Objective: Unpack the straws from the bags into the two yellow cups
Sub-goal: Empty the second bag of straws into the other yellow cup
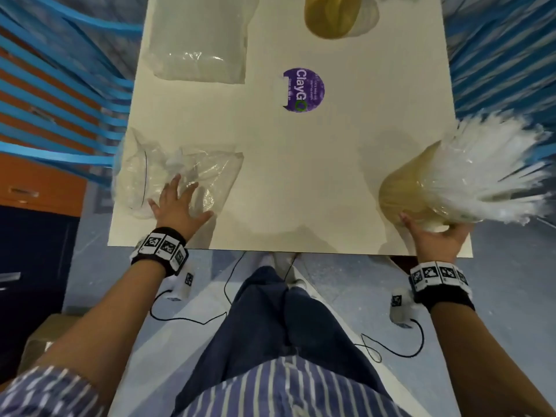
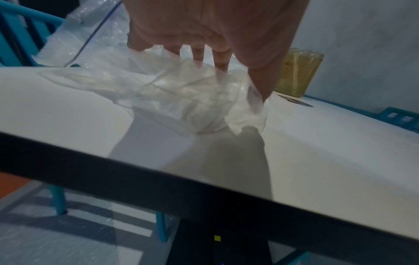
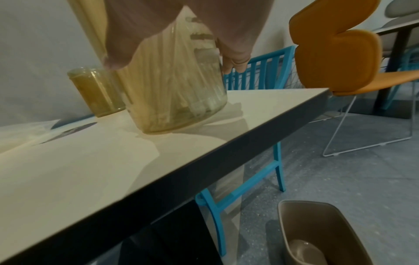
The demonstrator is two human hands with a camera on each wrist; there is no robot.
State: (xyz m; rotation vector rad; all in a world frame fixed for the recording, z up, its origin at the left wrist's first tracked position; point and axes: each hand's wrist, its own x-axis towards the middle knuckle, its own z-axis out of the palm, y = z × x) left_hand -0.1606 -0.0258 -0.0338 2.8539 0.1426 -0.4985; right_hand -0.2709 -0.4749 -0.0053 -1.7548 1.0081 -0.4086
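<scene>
My right hand (image 1: 433, 234) grips a yellow cup (image 1: 403, 191) near the table's front right corner. The cup leans to the right and is packed with white straws (image 1: 487, 170) that fan out of its mouth. In the right wrist view the straws show through the cup's wall (image 3: 176, 86), and its base sits close over the table. My left hand (image 1: 185, 200) lies with spread fingers on crumpled clear bags (image 1: 180, 173) at the front left. The fingertips (image 2: 218, 59) touch the plastic (image 2: 181, 93). A second yellow cup (image 1: 334, 16) stands at the far edge. A full bag of straws (image 1: 198, 40) lies at the far left.
A purple round sticker (image 1: 304, 89) marks the middle of the cream table (image 1: 301, 176). Blue chairs (image 1: 60, 100) flank the table on both sides. An orange chair (image 3: 335, 59) and a brown bin (image 3: 317, 233) stand on the floor to the right.
</scene>
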